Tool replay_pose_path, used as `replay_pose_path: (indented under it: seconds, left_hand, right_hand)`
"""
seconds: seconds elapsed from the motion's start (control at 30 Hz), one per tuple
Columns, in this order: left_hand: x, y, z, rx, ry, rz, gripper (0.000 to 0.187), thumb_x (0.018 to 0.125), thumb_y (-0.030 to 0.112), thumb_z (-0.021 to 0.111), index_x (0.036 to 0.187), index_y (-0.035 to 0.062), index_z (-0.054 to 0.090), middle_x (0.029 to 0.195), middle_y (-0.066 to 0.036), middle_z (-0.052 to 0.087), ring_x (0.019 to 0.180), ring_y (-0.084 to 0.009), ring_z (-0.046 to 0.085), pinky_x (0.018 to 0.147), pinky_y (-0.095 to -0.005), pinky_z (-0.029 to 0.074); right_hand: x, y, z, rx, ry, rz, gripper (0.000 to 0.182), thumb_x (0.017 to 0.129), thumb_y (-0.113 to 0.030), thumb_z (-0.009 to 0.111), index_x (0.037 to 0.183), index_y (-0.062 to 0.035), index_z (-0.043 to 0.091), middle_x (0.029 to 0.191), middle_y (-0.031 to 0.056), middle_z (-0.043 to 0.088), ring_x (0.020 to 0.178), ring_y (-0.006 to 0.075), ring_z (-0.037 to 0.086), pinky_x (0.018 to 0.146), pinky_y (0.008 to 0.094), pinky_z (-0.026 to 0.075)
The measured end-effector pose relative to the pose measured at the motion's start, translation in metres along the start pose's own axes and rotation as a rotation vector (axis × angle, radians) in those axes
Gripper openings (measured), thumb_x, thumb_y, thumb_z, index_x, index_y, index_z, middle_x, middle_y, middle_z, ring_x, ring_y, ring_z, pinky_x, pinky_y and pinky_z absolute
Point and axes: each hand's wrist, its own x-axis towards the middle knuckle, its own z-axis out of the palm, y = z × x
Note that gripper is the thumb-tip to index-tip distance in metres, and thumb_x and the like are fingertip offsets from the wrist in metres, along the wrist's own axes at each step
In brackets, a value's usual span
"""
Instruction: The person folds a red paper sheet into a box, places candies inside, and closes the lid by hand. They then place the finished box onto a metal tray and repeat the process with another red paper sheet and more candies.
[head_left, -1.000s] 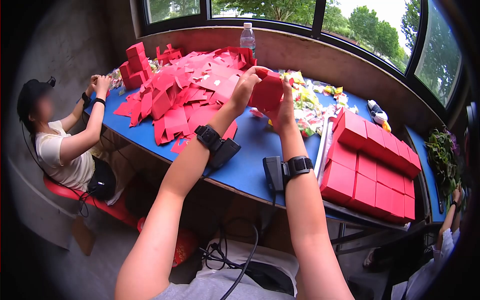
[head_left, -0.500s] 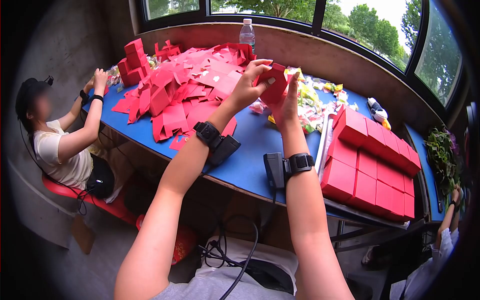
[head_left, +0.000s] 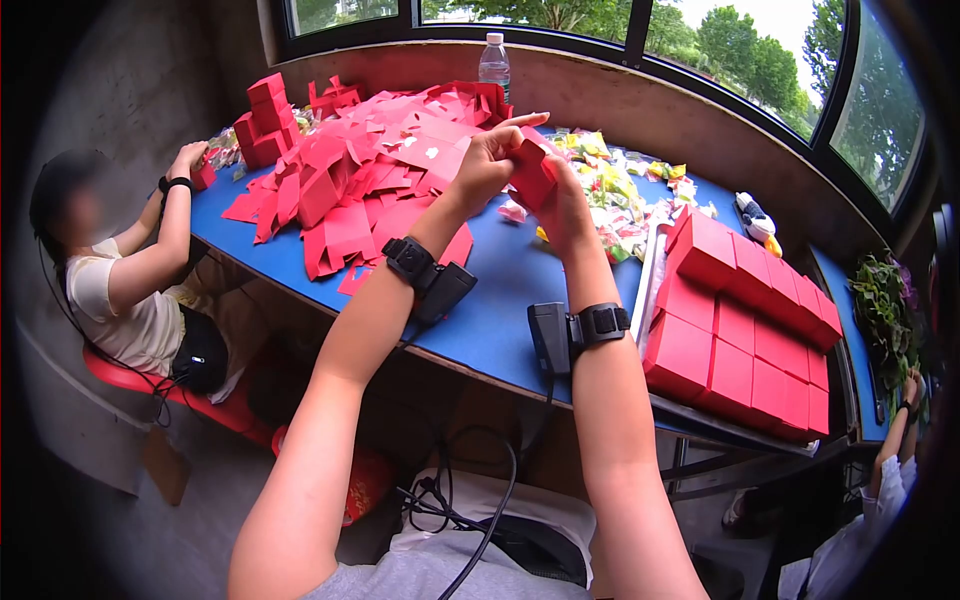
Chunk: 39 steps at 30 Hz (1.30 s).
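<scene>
Between my two hands, above the blue table (head_left: 490,290), is a small red paper box (head_left: 531,175), partly covered by my fingers. My left hand (head_left: 490,165) grips its upper left side with curled fingers, one finger stretched out. On the other side my right hand (head_left: 565,205) holds the box from below and the right. A heap of flat and half-folded red box blanks (head_left: 375,190) lies left of my hands. Wrapped candies (head_left: 615,195) are spread just behind and to the right of them.
Finished red boxes (head_left: 745,325) fill a white tray on the right. A water bottle (head_left: 494,65) stands by the window, a small plush toy (head_left: 757,222) behind the tray. A co-worker (head_left: 130,260) sits at left beside stacked red boxes (head_left: 268,120); another person's arm (head_left: 895,430) is near plants (head_left: 885,310).
My hands have drawn closer together around the red box and turned it, and my right fingers have folded down over it. The co-worker at left has lowered their hands with a red box.
</scene>
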Motion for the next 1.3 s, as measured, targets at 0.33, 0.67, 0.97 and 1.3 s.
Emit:
replay_pose_path:
  seconds: [0.33,0.67,0.97,1.3]
  left_hand:
    - [0.000,0.003,0.008,0.194,0.184,-0.102,0.017,0.087,0.019,0.052,0.084,0.0035,0.058,0.126,-0.008,0.043,0.105,-0.0121,0.048,0.092,-0.0271,0.038]
    - [0.000,-0.004,0.013,0.056,0.241,-0.274,0.014,0.082,0.016,0.060,0.081,0.0031,0.055,0.092,-0.006,0.055,0.078,-0.0084,0.053,0.070,-0.0244,0.045]
    - [0.000,-0.004,0.011,0.072,0.273,-0.403,0.018,0.080,0.016,0.066,0.082,0.0007,0.057,0.076,-0.005,0.060,0.062,-0.0062,0.054,0.055,-0.0199,0.044]
    - [-0.003,-0.003,0.014,0.030,0.277,-0.492,0.024,0.081,0.015,0.066,0.096,0.0011,0.053,0.093,-0.007,0.057,0.083,-0.0125,0.057,0.071,-0.0247,0.051]
  right_hand:
    - [0.014,0.007,-0.007,-0.310,0.310,-0.351,0.031,0.084,-0.023,0.057,0.105,0.0001,0.055,0.094,0.0099,0.058,0.076,0.0117,0.055,0.066,0.0242,0.047]
    - [0.015,0.013,-0.011,-0.638,0.438,-0.533,0.031,0.083,-0.028,0.058,0.100,-0.0024,0.058,0.102,0.0158,0.047,0.090,0.0259,0.052,0.084,0.0340,0.043]
    - [0.006,0.010,-0.005,-0.847,0.536,-0.590,0.033,0.084,-0.031,0.055,0.101,-0.0028,0.058,0.106,0.0170,0.045,0.096,0.0282,0.051,0.088,0.0353,0.041]
    - [0.004,0.013,-0.006,-0.937,0.571,-0.647,0.037,0.085,-0.035,0.051,0.103,-0.0025,0.056,0.103,0.0181,0.047,0.099,0.0292,0.048,0.090,0.0359,0.038]
